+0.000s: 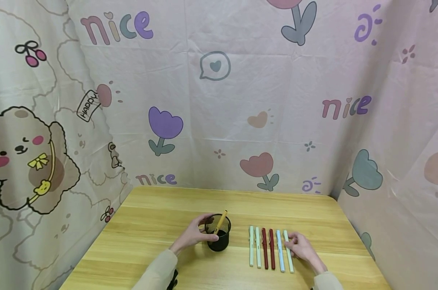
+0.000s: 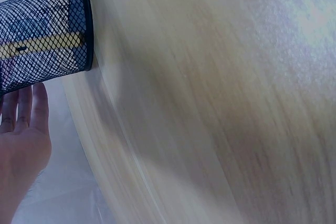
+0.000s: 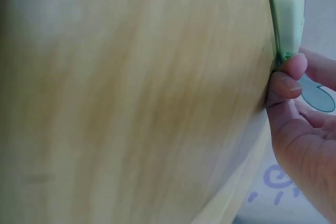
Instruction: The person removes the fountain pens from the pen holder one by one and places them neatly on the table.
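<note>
A black mesh pen holder (image 1: 219, 244) stands upright on the table, with a yellow pen (image 1: 221, 220) leaning inside it. My left hand (image 1: 194, 234) grips the holder from its left side, thumb across the near side and fingers behind. In the left wrist view the yellow pen shows through the mesh. Right of the holder lies a row of pens: two pale green (image 1: 251, 249), two dark red (image 1: 265, 251), one light blue (image 1: 280, 253) and another pale green pen (image 1: 289, 259) at the right end. My right hand (image 1: 301, 246) pinches that last pen, which lies on the table.
The wooden table (image 1: 160, 217) ends at a printed cloth backdrop (image 1: 219, 121) behind and at both sides. A dark object (image 1: 173, 280) shows partly beside the left sleeve; its kind is unclear.
</note>
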`<state>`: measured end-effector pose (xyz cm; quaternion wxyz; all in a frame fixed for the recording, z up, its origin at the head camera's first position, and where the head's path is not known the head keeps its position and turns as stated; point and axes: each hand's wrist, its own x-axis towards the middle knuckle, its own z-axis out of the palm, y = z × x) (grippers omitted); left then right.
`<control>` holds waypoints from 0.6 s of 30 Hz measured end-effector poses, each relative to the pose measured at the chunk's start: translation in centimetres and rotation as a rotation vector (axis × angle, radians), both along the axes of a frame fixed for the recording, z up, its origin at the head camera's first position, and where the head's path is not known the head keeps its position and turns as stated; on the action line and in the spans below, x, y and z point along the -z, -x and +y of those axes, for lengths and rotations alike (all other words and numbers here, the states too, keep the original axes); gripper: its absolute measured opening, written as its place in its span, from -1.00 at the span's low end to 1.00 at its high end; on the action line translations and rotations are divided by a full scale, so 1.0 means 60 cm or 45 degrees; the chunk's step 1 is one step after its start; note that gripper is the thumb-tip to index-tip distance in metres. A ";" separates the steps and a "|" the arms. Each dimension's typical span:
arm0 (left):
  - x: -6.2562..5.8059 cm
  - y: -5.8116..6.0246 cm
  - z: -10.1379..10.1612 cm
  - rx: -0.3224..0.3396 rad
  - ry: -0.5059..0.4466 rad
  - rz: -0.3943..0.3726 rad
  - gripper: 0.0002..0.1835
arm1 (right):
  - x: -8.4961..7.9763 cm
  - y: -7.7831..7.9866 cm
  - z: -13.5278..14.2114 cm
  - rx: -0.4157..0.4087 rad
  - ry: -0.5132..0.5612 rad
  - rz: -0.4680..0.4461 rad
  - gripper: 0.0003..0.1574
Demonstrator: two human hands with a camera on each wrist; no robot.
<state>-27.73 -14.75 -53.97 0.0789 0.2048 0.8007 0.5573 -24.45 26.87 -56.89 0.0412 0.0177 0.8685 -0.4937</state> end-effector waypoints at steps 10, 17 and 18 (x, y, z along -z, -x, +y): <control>-0.001 0.000 0.001 -0.006 -0.005 -0.010 -0.09 | 0.000 -0.001 0.000 0.001 -0.001 -0.009 -0.44; -0.001 0.000 0.001 -0.007 -0.004 -0.009 -0.10 | -0.002 0.000 -0.001 0.013 -0.022 -0.010 -0.42; -0.001 0.000 0.000 -0.006 -0.003 -0.006 -0.10 | -0.002 -0.001 -0.002 0.022 -0.034 -0.007 -0.40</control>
